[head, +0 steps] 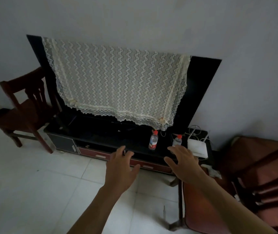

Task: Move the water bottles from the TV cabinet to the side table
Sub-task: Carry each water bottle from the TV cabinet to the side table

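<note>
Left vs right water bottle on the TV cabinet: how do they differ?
The left bottle shows fully, with a red label low on its body; the right bottle is partly hidden behind the right hand, label unseen. The left one stands clear of the white router; the right stands beside it. Both upright, red-capped, ungrasped.

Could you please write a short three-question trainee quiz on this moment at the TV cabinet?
1. How many water bottles stand on the TV cabinet?
2. True or false: the right hand grips a bottle.
3. The white box lies to which side of the bottles: A) left, B) right?

Key:
1. Two: the left bottle and the right bottle, both red-capped.
2. False; both it and the left hand are open, holding nothing.
3. B.
</note>
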`<control>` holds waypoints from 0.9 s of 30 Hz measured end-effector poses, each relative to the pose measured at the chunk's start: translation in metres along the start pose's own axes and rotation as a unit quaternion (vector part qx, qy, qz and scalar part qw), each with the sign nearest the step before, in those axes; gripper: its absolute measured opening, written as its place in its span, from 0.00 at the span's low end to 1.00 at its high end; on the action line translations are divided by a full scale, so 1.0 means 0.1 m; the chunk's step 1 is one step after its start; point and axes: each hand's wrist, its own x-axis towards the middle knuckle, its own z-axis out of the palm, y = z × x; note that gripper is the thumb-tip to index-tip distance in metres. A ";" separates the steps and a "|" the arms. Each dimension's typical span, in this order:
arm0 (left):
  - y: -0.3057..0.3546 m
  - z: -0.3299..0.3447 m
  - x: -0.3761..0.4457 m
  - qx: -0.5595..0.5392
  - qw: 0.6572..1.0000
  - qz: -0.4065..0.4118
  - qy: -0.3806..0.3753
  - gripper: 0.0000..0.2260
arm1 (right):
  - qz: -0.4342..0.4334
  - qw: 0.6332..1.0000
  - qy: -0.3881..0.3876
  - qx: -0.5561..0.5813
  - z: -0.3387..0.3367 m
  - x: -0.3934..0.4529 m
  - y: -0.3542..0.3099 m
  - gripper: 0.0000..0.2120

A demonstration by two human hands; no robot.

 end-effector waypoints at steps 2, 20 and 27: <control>-0.08 0.01 0.20 0.005 1.000 0.017 -0.014 0.24 | 0.011 1.000 0.011 -0.007 0.02 0.12 -0.06 0.28; -0.01 0.37 1.96 0.087 0.984 0.084 -0.129 0.24 | 0.091 0.994 0.001 0.066 0.30 1.60 0.32 0.29; 0.23 0.60 2.75 0.118 0.973 0.097 -0.174 0.26 | 0.113 0.991 -0.015 0.076 0.28 2.21 0.61 0.29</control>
